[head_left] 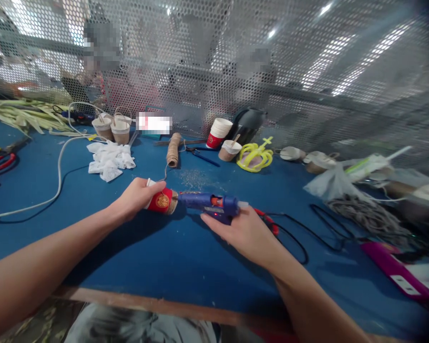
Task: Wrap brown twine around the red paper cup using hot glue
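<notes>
My left hand (143, 196) is closed round a red paper cup (160, 202) with a gold emblem, tipped on its side. Twine is wrapped about the cup's end nearest the glue gun. In my right hand (245, 228) is a blue hot glue gun (209, 202), a small red light glowing on its side and a pale glue stick poking from its back. Its nozzle meets or nearly meets the twine-wrapped end; I cannot tell which. A strand of twine runs from the cup up to a twine roll (173, 150) lying just beyond.
Twine-wrapped cups (120, 131) stand at the back left by a crumpled white plastic bag (110, 158). Stacked paper cups (219, 133) and a yellow crown-shaped piece (254, 156) are at the back. A purple power strip (393, 269) and dark cables lie right, pliers (2, 162) left. Perforated metal mesh (200, 62) rises behind.
</notes>
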A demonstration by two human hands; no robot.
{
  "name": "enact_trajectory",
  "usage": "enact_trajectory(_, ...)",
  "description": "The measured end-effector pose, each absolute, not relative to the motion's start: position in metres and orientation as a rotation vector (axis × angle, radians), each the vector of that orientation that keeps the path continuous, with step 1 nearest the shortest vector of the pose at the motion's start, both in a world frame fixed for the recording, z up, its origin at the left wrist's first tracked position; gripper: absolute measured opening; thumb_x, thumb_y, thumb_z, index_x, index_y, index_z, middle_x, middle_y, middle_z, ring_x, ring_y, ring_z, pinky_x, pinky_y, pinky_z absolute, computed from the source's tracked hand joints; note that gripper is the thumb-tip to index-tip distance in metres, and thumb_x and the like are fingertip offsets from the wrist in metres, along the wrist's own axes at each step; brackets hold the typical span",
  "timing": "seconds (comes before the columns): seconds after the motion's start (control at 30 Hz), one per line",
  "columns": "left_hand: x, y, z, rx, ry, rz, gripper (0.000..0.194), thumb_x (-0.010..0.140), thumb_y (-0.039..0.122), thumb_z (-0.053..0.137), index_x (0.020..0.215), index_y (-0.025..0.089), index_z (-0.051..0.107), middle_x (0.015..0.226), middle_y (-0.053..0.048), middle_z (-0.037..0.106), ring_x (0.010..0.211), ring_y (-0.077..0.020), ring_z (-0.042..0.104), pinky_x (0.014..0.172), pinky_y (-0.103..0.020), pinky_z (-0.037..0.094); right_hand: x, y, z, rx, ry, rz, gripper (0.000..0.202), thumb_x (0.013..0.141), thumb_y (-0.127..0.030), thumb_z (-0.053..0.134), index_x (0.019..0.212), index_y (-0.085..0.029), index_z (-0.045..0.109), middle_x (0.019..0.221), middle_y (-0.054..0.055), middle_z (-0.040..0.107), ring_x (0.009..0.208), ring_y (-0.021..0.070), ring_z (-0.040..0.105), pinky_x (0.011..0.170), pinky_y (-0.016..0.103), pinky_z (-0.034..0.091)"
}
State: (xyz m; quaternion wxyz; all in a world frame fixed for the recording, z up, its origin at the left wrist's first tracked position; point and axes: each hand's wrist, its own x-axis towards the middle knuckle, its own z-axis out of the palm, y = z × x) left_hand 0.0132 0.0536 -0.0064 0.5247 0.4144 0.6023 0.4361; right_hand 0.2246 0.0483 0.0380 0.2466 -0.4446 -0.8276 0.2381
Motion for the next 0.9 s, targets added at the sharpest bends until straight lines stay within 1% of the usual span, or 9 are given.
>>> enact_trajectory(0.13,0.0132,0.0538,-0.0063,0.988,1.449,1.047,0.035,0.063,0.046,0.063,0.059,0.011,0.06,0.053,-0.002,0.06,0.045,-0.0107,0.049,0.046,-0.022,0.031,0.2232,0.0469,0.0363,-1.216,-2.272,0.607,0.012,0.074,-0.024,0.056,0.065,-0.018,0.06,0.064,-0.001,0.066,0.061,0.0158,0.058,0.06,0.025,0.048)
enact_trajectory(0.23,0.0137,0.0531,-0.0044,0.973,1.436,1.049,0.033,0.063,0.044,0.064,0.059,0.011,0.06,0.054,-0.003,0.062,0.047,-0.012,0.051,0.047,-0.023,0.033,0.224,0.045,0.0352,-1.249,-2.264,0.61,0.012,0.074,-0.024,0.057,0.066,-0.018,0.06,0.065,0.0,0.067,0.061,0.0157,0.058,0.058,0.024,0.047)
enact_trajectory(0.33,0.0144,0.0527,-0.0023,0.947,1.429,1.058,0.031,0.062,0.042,0.065,0.057,0.011,0.06,0.055,-0.004,0.064,0.049,-0.0136,0.055,0.049,-0.024,0.036,0.2255,0.0426,0.0345,-1.232,-2.277,0.638,0.01,0.075,-0.024,0.057,0.07,-0.017,0.062,0.068,0.0,0.068,0.063,0.0153,0.059,0.059,0.024,0.047)
enact_trajectory(0.43,0.0142,0.0533,-0.0026,0.941,1.416,1.062,0.031,0.064,0.041,0.064,0.057,0.011,0.06,0.054,-0.004,0.064,0.048,-0.0131,0.055,0.05,-0.024,0.037,0.2261,0.0411,0.0342,-1.201,-2.296,0.633,0.008,0.076,-0.022,0.057,0.072,-0.017,0.061,0.069,0.0,0.067,0.062,0.0144,0.059,0.06,0.024,0.046)
enact_trajectory(0.6,0.0133,0.0541,-0.005,0.977,1.435,1.06,0.031,0.064,0.041,0.064,0.059,0.011,0.062,0.054,-0.005,0.064,0.048,-0.0134,0.055,0.048,-0.024,0.037,0.2261,0.0413,0.0337,-1.166,-2.314,0.533,0.009,0.076,-0.02,0.056,0.068,-0.018,0.057,0.068,0.0,0.065,0.062,0.0144,0.059,0.062,0.025,0.046)
enact_trajectory(0.9,0.0141,0.0531,-0.0038,0.992,1.453,1.057,0.03,0.065,0.04,0.063,0.055,0.012,0.059,0.05,-0.003,0.061,0.044,-0.0106,0.05,0.045,-0.022,0.033,0.2266,0.0385,0.0353,-1.166,-2.362,0.527,0.006,0.078,-0.02,0.055,0.077,-0.019,0.06,0.07,0.0,0.064,0.065,0.0148,0.06,0.065,0.024,0.046)
